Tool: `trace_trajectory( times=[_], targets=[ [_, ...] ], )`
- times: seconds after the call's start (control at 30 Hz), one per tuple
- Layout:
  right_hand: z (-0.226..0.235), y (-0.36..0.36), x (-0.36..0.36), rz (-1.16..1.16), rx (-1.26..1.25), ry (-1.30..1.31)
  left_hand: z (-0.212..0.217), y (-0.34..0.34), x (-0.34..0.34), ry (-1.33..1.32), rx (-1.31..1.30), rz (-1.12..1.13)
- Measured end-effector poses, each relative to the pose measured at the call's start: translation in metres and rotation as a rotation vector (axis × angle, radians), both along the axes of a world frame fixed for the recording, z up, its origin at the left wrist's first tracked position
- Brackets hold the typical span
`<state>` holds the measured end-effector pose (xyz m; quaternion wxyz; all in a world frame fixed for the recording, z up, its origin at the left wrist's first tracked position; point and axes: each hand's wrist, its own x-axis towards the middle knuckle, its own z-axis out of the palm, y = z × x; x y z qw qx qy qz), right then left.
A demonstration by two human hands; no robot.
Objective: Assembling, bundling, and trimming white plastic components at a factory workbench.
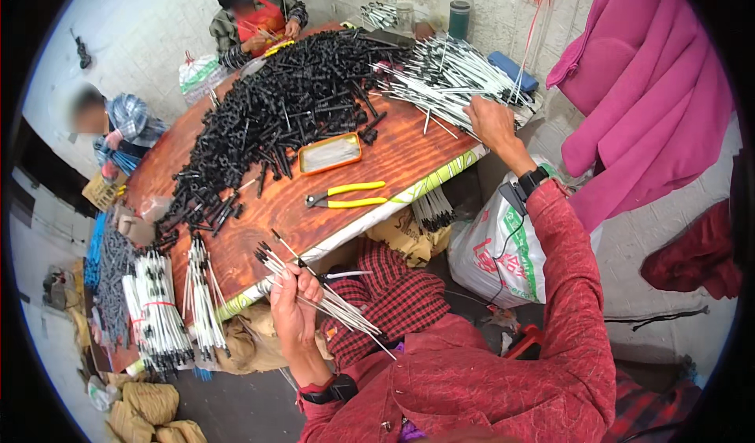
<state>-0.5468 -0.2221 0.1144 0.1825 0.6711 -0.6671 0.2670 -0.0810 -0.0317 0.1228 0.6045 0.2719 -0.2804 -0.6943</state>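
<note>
My left hand [295, 305] is closed round a loose bundle of thin white rods with black ends [344, 308], held slanting over my lap near the table edge. At the far right of the table, my right hand [491, 126] reaches to a heap of similar white rods [448, 69]. Its fingers are curled in, and whatever lies between them is hidden. Between the hands, cutting pliers with yellow handles [346, 196] lie on the reddish wooden table [275, 221]. Beyond them sits a shallow orange-rimmed tray [332, 168] with a pale inside.
A large heap of black plastic parts [267, 97] covers the middle of the table. Bundled white rods [160, 305] stand at its left end. Two people [255, 18] sit across and at left. A white plastic bag [495, 246] stands below my right arm; a pink cloth [645, 89] hangs at right.
</note>
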Motion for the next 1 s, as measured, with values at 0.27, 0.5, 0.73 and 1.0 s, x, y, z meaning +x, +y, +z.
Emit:
trace_trajectory(
  times=[0.27, 0.5, 0.73, 1.0],
  targets=[
    [0.035, 0.008, 0.006, -0.112, -0.061, -0.254, 0.018, -0.025, -0.017, 0.069, -0.077, -0.052],
    [0.003, 0.021, -0.043, 0.155, -0.049, -0.155, 0.026, -0.043, -0.036, -0.019, -0.046, -0.064],
    [-0.001, 0.026, -0.082, -0.021, 0.298, 0.081, 0.021, -0.07, -0.065, -0.051, 0.015, -0.156],
    [0.044, 0.055, -0.088, 0.159, 0.457, -0.731, 0.021, -0.085, -0.081, -0.091, 0.054, -0.184]
  ],
)
